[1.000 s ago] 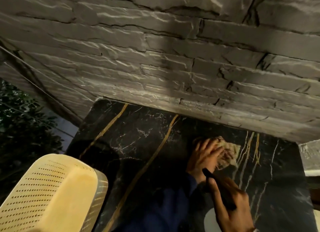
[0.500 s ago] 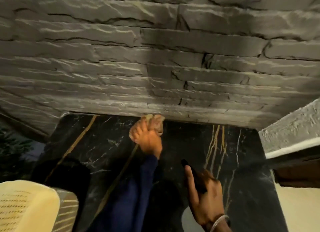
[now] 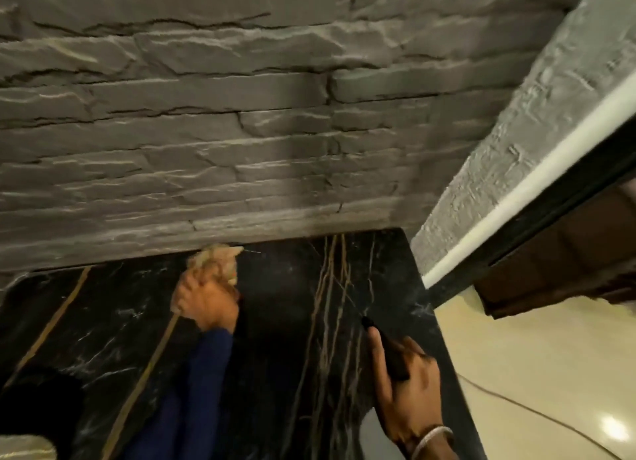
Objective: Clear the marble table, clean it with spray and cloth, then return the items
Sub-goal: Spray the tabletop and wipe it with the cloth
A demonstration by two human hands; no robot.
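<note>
Fig.: we see the L hand curled round the tan cloth, pressing it on the marble table right at the foot of the stone wall. The R hand, well back from the wall, grips a spray bottle by its dark head. A pale basket lies farthest from the wall. Vs. 1 s ago, the cloth has moved up to the wall.
</note>
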